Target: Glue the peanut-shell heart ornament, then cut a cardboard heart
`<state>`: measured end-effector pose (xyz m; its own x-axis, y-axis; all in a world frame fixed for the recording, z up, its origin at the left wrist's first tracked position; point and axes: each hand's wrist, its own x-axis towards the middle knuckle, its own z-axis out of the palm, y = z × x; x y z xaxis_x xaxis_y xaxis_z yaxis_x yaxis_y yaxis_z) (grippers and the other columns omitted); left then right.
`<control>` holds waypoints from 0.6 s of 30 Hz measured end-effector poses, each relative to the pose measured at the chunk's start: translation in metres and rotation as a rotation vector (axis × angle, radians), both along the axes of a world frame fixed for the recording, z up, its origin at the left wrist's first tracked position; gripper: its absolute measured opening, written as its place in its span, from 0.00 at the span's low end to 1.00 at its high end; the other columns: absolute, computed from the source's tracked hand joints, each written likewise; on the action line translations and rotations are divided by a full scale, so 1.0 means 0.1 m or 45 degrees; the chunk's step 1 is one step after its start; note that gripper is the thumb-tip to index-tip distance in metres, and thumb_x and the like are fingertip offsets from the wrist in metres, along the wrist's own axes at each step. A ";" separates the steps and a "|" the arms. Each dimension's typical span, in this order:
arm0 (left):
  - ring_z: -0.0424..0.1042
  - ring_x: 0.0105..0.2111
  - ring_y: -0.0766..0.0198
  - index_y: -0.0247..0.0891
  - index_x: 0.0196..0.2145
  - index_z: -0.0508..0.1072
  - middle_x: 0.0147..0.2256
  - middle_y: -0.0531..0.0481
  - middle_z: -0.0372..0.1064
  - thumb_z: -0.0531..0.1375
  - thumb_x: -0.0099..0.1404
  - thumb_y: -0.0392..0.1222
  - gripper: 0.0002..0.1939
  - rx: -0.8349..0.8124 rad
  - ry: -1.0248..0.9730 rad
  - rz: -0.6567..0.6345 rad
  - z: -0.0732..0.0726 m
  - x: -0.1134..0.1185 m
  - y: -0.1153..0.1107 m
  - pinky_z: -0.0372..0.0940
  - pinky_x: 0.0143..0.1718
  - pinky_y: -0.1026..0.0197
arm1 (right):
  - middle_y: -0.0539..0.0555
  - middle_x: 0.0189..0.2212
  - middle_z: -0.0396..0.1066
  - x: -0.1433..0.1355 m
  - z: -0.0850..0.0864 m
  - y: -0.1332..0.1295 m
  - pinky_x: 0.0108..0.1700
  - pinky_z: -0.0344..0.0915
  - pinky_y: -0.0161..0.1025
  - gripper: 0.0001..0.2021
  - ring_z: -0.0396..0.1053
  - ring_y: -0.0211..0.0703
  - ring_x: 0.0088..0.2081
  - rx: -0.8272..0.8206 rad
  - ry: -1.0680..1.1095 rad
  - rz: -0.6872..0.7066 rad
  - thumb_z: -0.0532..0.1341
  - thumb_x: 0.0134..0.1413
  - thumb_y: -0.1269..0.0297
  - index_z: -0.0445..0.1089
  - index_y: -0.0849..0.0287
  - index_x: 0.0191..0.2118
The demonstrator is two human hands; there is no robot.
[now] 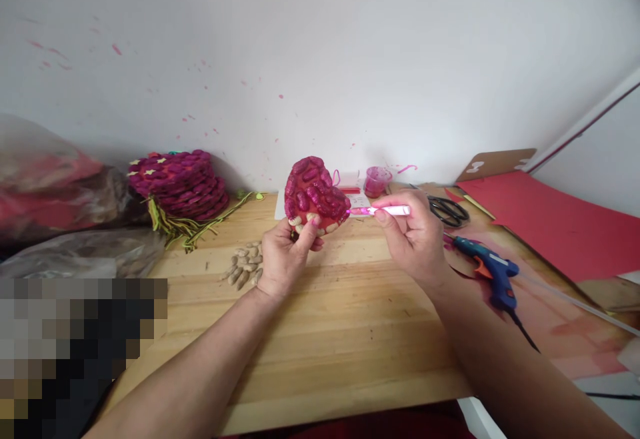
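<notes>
Nearest to us, our two bare forearms angle inward over the wooden table (320, 359), one from each lower corner. Our left hand (285, 256) is raised above the tabletop, its thumb pressed on the front lower edge of a peanut-covered red piece (313, 189) and its fingers, mostly hidden, behind. We hold that piece upright, off the table, near the middle of our view; most of its peanuts are magenta, while several along the bottom are pale. Our right hand (413, 236) bends inward at the wrist, thumb and forefinger pinched on a white brush (393, 210), its pink tip at the piece's right edge. Beyond our left wrist lie loose peanuts (243, 266); right of our other hand rests a blue glue gun (493, 266). Farther off sit black-handled scissors (450, 212), a magenta-stained cup (377, 181) and a stack of magenta pieces (180, 182), before a pink-spattered wall (320, 39).
</notes>
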<state>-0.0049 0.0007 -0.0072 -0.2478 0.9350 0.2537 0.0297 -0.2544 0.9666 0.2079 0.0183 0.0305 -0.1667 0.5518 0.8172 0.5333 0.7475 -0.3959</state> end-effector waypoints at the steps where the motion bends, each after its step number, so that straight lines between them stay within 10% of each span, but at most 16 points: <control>1: 0.75 0.20 0.64 0.35 0.31 0.75 0.21 0.50 0.74 0.67 0.61 0.54 0.17 0.004 0.002 0.000 0.00 0.00 0.00 0.69 0.23 0.66 | 0.54 0.36 0.74 0.00 0.00 0.00 0.46 0.66 0.48 0.05 0.70 0.49 0.43 0.007 -0.012 0.001 0.62 0.63 0.68 0.72 0.52 0.43; 18: 0.75 0.21 0.63 0.37 0.30 0.74 0.22 0.50 0.74 0.66 0.62 0.55 0.17 0.038 0.126 0.007 -0.01 0.01 -0.02 0.67 0.22 0.66 | 0.52 0.34 0.76 -0.05 0.05 -0.04 0.41 0.68 0.44 0.04 0.72 0.47 0.38 0.012 -0.066 -0.007 0.61 0.62 0.69 0.72 0.54 0.41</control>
<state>-0.0037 -0.0011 -0.0081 -0.2255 0.9254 0.3047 0.1261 -0.2824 0.9510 0.2027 0.0146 0.0352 -0.2057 0.5452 0.8127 0.5568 0.7481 -0.3609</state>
